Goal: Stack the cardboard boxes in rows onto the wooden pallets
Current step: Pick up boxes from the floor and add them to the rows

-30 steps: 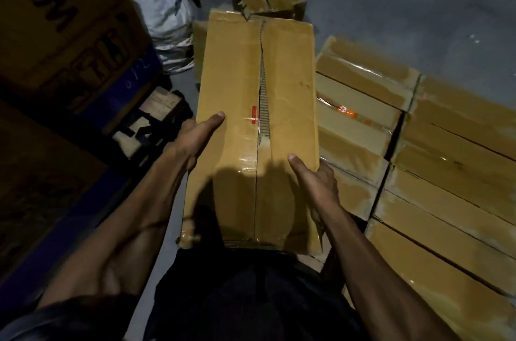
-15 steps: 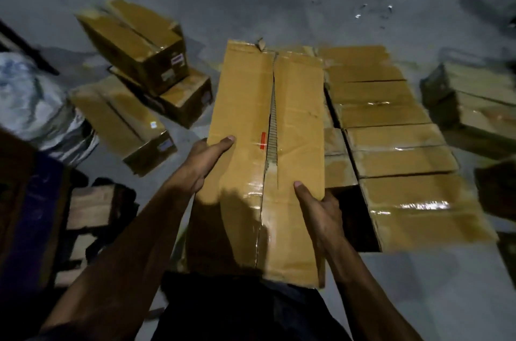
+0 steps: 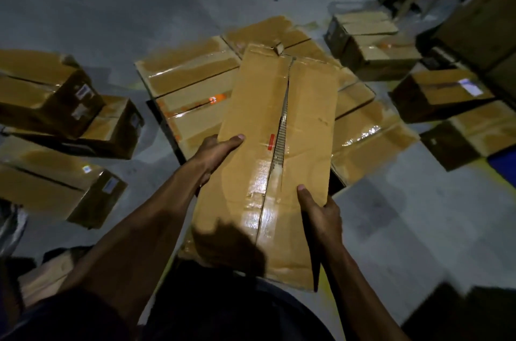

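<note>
1. Risk: the carried box point(image 3: 268, 162) has a split top seam; tilting it could spill the contents
2. Its long axis points away from the person, above the stacked boxes point(image 3: 192, 89)
3. The left hand point(image 3: 216, 149) and right hand point(image 3: 321, 215) clamp its sides, thumbs on top

The held box point(image 3: 276, 151) covers the middle of the flat box row point(image 3: 190, 84) in front of you. Left of that row, bare floor point(image 3: 145, 145) gives you a gap before the loose boxes point(image 3: 55, 95). Right of it, more boxes point(image 3: 441, 92) crowd close; nearer you the floor is open.
</note>
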